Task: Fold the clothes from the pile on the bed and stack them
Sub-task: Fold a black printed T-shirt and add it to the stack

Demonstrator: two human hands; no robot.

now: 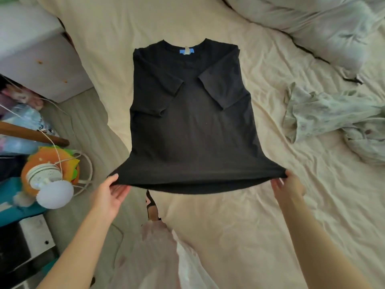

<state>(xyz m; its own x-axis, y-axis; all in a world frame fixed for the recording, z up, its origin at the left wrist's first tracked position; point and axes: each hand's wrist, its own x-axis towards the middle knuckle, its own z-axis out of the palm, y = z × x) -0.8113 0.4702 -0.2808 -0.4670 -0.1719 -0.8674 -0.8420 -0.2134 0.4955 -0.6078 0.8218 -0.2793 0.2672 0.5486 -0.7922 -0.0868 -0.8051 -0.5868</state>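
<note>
A black T-shirt (191,126) lies on the cream bed sheet (260,215), collar away from me, a blue label at the neck. Both short sleeves are folded inward over the body. My left hand (112,192) pinches the hem's left corner and my right hand (288,187) pinches the right corner. The hem is lifted off the bed and stretched between them. A crumpled pale green garment (325,115) lies to the right on the bed.
A grey-white duvet (312,24) is bunched at the far right. The bed's left edge runs beside a white cabinet (37,59), a white lamp (55,195) with cords and an orange plush toy (52,157). Pale clothing (158,257) hangs below me.
</note>
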